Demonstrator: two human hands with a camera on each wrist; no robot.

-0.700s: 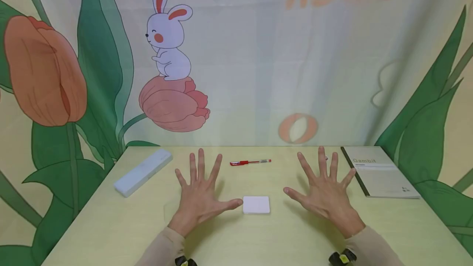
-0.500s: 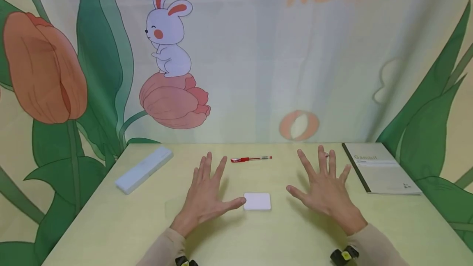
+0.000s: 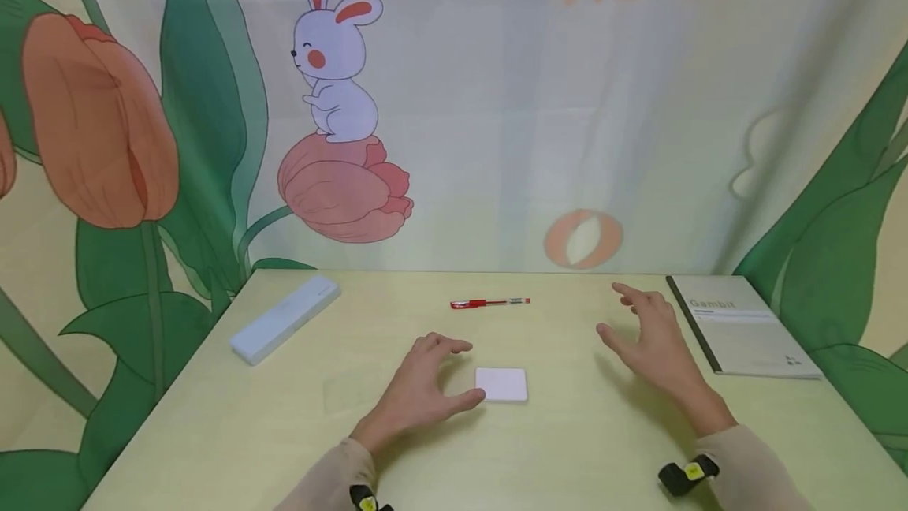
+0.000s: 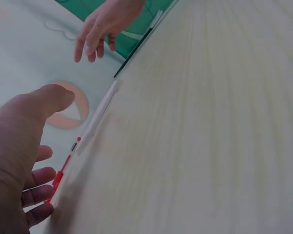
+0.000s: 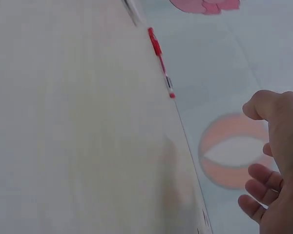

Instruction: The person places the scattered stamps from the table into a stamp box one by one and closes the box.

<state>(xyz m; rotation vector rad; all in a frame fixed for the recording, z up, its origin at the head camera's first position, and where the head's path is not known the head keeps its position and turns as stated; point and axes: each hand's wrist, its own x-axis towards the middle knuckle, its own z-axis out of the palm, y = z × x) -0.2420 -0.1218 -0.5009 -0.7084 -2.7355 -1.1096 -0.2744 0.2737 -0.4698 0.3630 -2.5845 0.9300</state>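
A small white rectangular block (image 3: 501, 385) with rounded corners lies on the table, near its middle. My left hand (image 3: 418, 393) hovers just left of it, fingers loosely bent; the thumb tip overlaps the block's left edge in the head view. Nothing is between the thumb and fingers in the left wrist view. Over the right part of the table, my right hand (image 3: 656, 349) is raised with thumb and fingers spread apart and bent, holding nothing. It is nearest to the notebook (image 3: 741, 330) marked "Gambit". A red gel pen (image 3: 489, 303) lies behind the block.
At the back left, a long pale box (image 3: 286, 319) lies at a slant. A faint clear square (image 3: 351, 391) shows on the table beside my left hand. Behind the table (image 3: 553, 456) hangs a curtain (image 3: 468, 117) printed with a rabbit and tulips.
Both hands went from widely spread fingers to loosely bent ones and turned partly sideways. The right hand shifted slightly right. The block, pen, box and notebook stay where they lay.
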